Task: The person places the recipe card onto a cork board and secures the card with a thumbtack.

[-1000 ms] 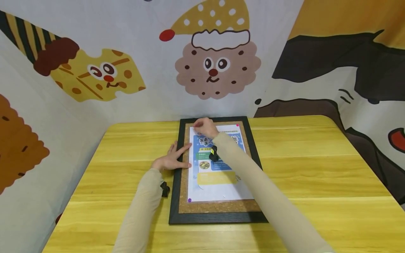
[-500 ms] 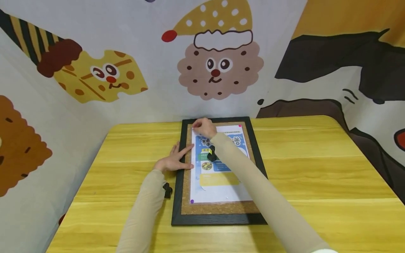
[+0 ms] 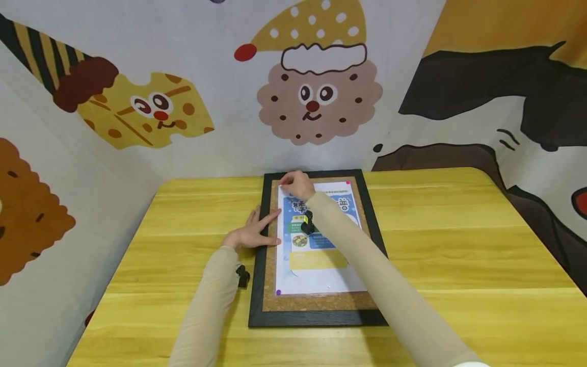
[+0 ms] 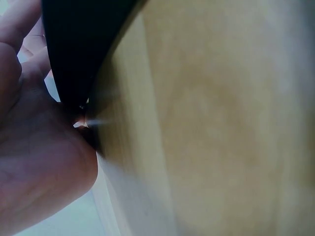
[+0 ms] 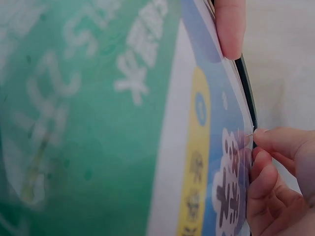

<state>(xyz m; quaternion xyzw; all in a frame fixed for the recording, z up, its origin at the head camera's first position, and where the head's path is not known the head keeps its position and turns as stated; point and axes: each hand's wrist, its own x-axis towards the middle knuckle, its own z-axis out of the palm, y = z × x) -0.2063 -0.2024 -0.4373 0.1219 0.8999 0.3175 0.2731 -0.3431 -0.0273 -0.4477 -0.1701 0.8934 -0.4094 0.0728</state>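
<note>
A printed poster (image 3: 316, 280) lies on a black-framed corkboard (image 3: 316, 303). My left hand (image 3: 248, 235) rests across the board's left frame, fingers spread and straight, with thumb and index tips on the poster's left edge. In the left wrist view, its palm (image 4: 44, 152) sits against the dark frame. At the poster's upper left corner, my right hand (image 3: 297, 185) pinches something small. The right wrist view shows a thin push pin (image 5: 250, 134) at those fingertips, mostly hidden. A pink pushpin (image 3: 347, 182) holds the upper right corner, and a purple one the lower left.
The board lies on a yellow wood-grain table (image 3: 458, 244), its far edge near a cartoon-printed cloth wall (image 3: 220, 102). Small black cameras are strapped to both wrists. My right forearm (image 3: 376, 265) crosses over the poster's right side.
The head view has shifted slightly, moving the whole scene a little rightward. Both hands stay at the same places on the board; the right fingers show only slight movement.
</note>
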